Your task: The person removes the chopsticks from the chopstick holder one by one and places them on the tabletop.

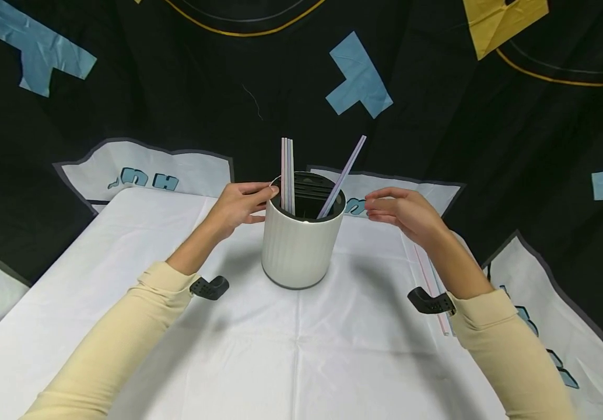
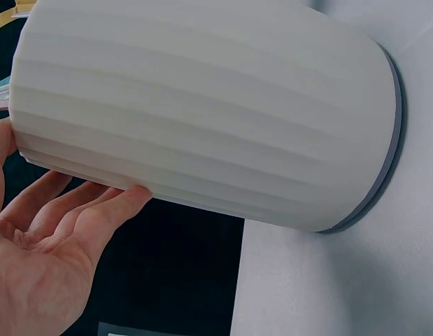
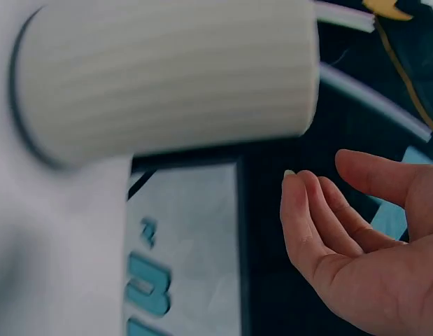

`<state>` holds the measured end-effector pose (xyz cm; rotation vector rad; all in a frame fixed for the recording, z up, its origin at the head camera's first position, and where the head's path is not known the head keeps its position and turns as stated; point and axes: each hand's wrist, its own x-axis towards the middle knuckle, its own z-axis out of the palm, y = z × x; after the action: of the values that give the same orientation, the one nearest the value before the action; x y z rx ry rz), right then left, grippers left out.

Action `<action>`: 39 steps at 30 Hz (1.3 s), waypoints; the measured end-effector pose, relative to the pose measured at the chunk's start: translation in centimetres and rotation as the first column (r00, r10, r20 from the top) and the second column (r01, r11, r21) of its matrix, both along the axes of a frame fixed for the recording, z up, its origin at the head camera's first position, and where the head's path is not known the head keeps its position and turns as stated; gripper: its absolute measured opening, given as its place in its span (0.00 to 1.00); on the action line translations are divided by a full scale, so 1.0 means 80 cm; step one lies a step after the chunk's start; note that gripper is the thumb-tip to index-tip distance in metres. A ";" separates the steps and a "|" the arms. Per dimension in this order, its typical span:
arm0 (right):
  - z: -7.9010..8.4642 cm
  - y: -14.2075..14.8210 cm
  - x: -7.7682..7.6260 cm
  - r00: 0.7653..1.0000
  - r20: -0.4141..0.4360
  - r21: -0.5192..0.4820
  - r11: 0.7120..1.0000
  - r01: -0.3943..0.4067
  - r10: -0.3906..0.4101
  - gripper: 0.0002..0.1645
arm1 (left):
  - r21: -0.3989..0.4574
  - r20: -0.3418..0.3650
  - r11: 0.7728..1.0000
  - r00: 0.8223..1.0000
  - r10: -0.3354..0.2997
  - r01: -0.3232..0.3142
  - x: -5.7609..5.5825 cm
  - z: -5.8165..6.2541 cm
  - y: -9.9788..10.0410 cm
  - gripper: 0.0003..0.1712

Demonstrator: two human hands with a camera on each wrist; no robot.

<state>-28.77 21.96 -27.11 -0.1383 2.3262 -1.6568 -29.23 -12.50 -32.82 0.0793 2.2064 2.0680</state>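
Head: my left grip [image 1: 238,204] relaxed, touching white ribbed canister [image 1: 301,251], mid-frame on tabletop [image 1: 259,361]; straws [image 1: 287,175] standing inside; right grip [image 1: 401,214] released, apart. Left wrist: my fingers [image 2: 117,208] against canister's side. Right wrist: canister upper left, my grip lower right.

A white cloth [image 1: 244,367] with fold creases covers the table. Behind it hangs a black backdrop [image 1: 202,87] with light-blue angular shapes [image 1: 361,76], one cut off at the right edge. A yellow patch [image 1: 501,26] sits at the upper right, near curved yellow lines [image 1: 249,35]. Dark-edged white panels [image 1: 196,169] bear blue letters [image 1: 166,182] beyond the table.
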 end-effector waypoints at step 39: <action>0.014 -0.079 -0.002 0.974 -0.144 -0.179 0.973 0.146 -0.173 0.11 | 0.007 -0.003 1.000 1.000 0.007 -0.007 0.002 0.000 0.001 0.33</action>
<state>-28.96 15.65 -25.99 -0.1238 2.3639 -1.9893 -29.07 -12.44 -32.83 0.0752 2.2043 2.0805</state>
